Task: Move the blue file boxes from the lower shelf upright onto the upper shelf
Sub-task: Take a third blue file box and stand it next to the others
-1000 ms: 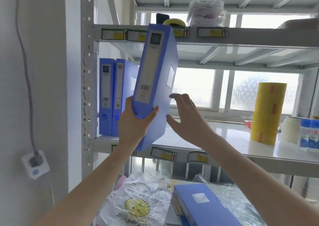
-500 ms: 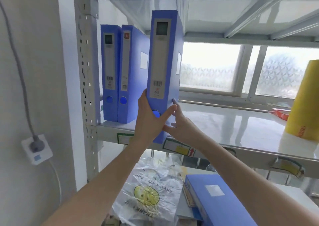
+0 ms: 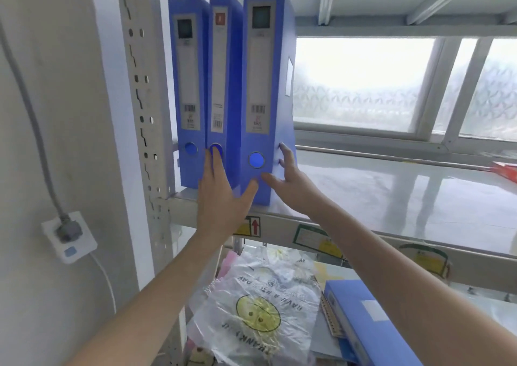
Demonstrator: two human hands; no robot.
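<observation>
Three blue file boxes stand upright at the left end of the upper shelf. The newest, third blue file box rests on the shelf just right of the second box and first box. My left hand lies flat, fingers up the second box's spine, thumb against the third box's lower spine. My right hand touches the third box's right side with spread fingertips, thumb at its front corner. Another blue file box lies flat on the lower shelf.
A perforated metal shelf post stands left of the boxes. A wall socket with a grey plug sits on the wall. A smiley-face plastic bag lies on the lower shelf. A red item shows at the far right.
The third box went from tilted in my left hand's grip to standing upright on the upper shelf beside the other two. My left hand let go and flattened; my right hand moved onto its side.
</observation>
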